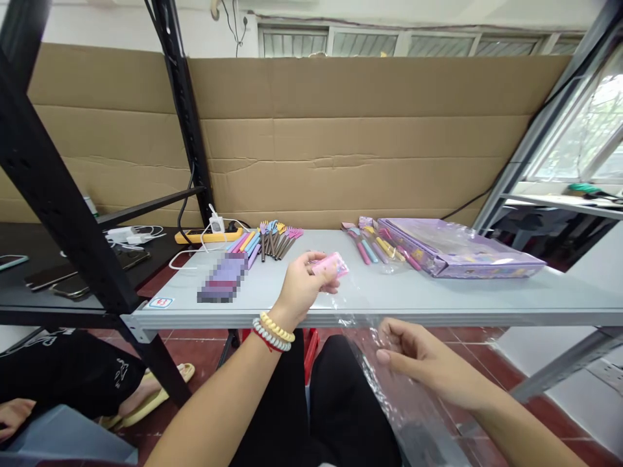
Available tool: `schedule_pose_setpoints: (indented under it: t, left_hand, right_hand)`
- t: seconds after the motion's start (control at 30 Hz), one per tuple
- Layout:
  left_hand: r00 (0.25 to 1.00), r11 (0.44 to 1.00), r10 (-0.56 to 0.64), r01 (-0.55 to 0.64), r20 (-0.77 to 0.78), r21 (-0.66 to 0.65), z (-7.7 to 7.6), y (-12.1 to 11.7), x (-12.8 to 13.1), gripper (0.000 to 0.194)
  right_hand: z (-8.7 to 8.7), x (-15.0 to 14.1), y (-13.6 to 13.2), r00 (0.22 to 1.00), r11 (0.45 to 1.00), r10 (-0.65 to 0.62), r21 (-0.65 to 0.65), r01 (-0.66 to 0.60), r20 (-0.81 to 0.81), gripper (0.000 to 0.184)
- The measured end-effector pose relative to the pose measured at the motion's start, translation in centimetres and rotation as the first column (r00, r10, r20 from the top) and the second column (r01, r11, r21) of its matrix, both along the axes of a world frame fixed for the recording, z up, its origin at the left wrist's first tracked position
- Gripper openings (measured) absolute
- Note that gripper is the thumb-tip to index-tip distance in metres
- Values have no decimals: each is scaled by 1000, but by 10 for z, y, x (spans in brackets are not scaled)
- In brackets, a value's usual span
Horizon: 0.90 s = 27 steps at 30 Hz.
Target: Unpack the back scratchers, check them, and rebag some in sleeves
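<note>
My left hand, with beaded bracelets at the wrist, pinches the pink patterned top of a clear plastic bag just above the table's front edge. The bag hangs down from there over my lap. My right hand, lower and to the right, has its thumb and fingers closed on the side of the bag. Behind my left hand lie several loose pen-like sticks with fork-shaped ends, in several colours. To their right are similar sticks in clear wrapping.
A flat purple box lies on the right of the grey table. At the left are a blurred-out phone-shaped thing and a yellow power strip. A black post stands left, near another person's leg. Cardboard closes the back.
</note>
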<state>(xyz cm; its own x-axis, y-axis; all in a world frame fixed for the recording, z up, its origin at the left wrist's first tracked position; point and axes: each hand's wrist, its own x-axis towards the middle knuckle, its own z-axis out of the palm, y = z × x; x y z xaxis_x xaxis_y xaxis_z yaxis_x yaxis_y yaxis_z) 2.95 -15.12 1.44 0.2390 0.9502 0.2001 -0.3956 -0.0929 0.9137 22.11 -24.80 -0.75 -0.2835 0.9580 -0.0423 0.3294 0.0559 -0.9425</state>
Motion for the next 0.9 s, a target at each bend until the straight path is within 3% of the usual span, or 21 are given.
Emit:
schedule_pose_setpoints:
  t: [0.1, 0.27, 0.47, 0.67, 0.83, 0.9]
  left_hand:
    - [995, 1000, 7, -6, -103, 10, -6, -11, -1, 45]
    - [974, 993, -114, 117, -193, 5, -14, -20, -1, 43]
    - [976, 981, -179, 168, -121, -92, -20, -26, -9, 39]
    - [992, 993, -59, 47, -112, -110, -31, -26, -7, 34]
    - [988, 997, 44, -35, -151, 62, -44, -24, -7, 48]
    - [977, 989, 79, -52, -200, 135, -46, -24, -9, 40]
  right_hand:
    - [6, -6, 15, 993, 997, -61, 46, 66, -106, 41]
    - [17, -30, 40, 978, 986, -108, 105, 128, -178, 44]
    - [4, -38, 47, 964, 957, -184, 190, 220, -189, 44]
    - [-4, -35, 49, 961, 960, -181, 176, 220, -210, 43]
    - [-15, -34, 53, 931, 984, -110, 95, 152, -348, 42]
    - [-20, -35, 52, 909, 984, -91, 102, 144, -406, 50]
